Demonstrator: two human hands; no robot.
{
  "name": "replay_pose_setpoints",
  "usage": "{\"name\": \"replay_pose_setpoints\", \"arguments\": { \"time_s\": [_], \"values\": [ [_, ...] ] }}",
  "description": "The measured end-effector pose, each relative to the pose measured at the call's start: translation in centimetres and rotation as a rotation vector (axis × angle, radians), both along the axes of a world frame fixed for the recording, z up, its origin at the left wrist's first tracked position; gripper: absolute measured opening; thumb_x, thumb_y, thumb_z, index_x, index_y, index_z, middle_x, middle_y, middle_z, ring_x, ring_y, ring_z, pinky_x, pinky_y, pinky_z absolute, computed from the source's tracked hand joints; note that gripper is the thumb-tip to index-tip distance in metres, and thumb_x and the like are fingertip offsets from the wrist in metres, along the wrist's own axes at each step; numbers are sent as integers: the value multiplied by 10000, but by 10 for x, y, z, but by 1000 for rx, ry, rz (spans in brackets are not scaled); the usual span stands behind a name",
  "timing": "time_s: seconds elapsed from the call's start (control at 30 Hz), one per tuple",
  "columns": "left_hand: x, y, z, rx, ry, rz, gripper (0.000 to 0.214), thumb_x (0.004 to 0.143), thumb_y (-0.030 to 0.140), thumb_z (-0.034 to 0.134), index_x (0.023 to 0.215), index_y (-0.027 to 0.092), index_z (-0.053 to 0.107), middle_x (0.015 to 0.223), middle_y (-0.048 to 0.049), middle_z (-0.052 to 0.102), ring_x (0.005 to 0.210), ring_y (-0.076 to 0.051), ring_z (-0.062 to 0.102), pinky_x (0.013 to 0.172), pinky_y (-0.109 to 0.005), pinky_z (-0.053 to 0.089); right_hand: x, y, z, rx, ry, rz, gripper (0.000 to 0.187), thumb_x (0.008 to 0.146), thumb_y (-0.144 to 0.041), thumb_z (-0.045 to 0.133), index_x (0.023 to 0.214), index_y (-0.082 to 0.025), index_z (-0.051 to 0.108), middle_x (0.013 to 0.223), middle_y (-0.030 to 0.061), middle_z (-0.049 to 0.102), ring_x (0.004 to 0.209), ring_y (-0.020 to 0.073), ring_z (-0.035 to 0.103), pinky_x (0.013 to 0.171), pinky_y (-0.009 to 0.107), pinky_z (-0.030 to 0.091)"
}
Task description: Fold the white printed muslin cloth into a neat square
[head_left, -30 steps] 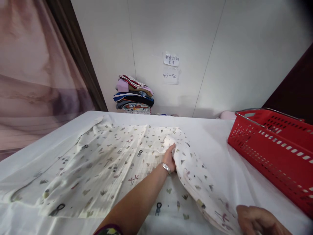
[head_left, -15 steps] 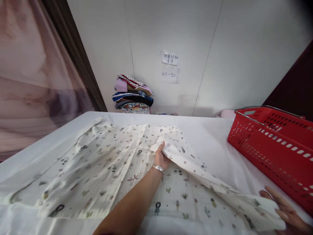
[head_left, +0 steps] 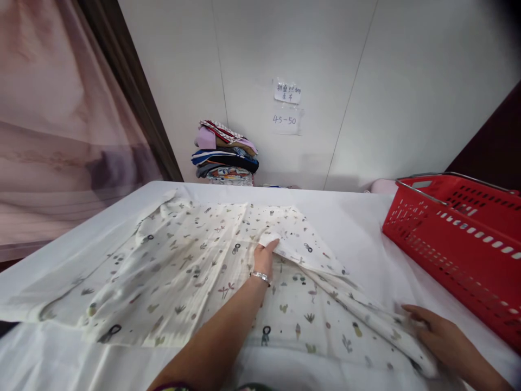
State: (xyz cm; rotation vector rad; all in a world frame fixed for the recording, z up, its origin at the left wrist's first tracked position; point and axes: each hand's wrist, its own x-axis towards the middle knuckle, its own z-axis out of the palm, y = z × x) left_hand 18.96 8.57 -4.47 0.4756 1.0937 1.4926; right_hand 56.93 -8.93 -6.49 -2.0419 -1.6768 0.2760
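A thin white cloth (head_left: 203, 277) printed with small palm trees, pineapples and cacti lies spread over the table, with creases and a rumpled left side. My left hand (head_left: 264, 260), a silver bracelet at its wrist, pinches a lifted edge of this cloth near the middle. At the cloth's right end is my right hand (head_left: 445, 339), its fingers closed about the border and partly blurred. Between my hands the border is folded over in a narrow, slanting strip.
A white-covered table (head_left: 345, 217) bears the cloth. To the right stands a red perforated basket (head_left: 451, 255) with metal handles. Folded fabrics (head_left: 226, 155) are stacked by the wall beyond the table. A pink curtain (head_left: 52, 141) hangs at left; paper signs (head_left: 287, 106) are on the wall.
My right hand has moved left and slightly up, bringing the cloth's right border inward. My left hand has stayed at nearly the same place on the cloth. The view has shifted slightly.
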Motion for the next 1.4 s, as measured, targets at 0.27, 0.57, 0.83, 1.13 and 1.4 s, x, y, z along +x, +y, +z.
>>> {"name": "replay_pose_setpoints", "arguments": {
  "time_s": [0.27,0.57,0.83,1.13,1.4],
  "values": [
    [9,-8,1,184,124,-130,206,558,167,702,763,171,678,846,-19,674,864,-204,581,777,-293,437,-157,74,61,86,43,524,437,836,-299,411,1268,-236,445,1283,74,494,1158,217,467,940,420,412],
    [-11,-18,17,204,245,-145,317,651,249,674,964,205,661,823,4,625,739,-147,545,630,-225,418,-270,151,44,228,207,549,544,788,-231,474,1321,-209,365,1227,99,521,1106,229,483,914,410,401],
    [-22,-16,1,94,171,-109,554,595,166,672,1131,209,536,813,-7,618,549,-80,490,460,-181,326,-268,150,18,171,484,433,306,833,-285,410,1053,-180,594,864,37,653,724,166,573,666,269,434],
    [-22,-19,4,100,240,-181,211,587,306,694,689,142,609,609,14,568,556,-96,495,560,-221,413,-267,149,18,200,327,447,257,873,-341,391,860,-181,591,580,-19,521,535,126,465,525,232,357],
    [-26,-29,12,138,446,-180,262,628,368,653,747,148,577,591,33,544,519,-98,514,449,-202,455,-270,134,31,456,46,575,332,871,-164,345,1140,-205,536,924,77,575,877,182,537,715,264,428]
  ]
}}
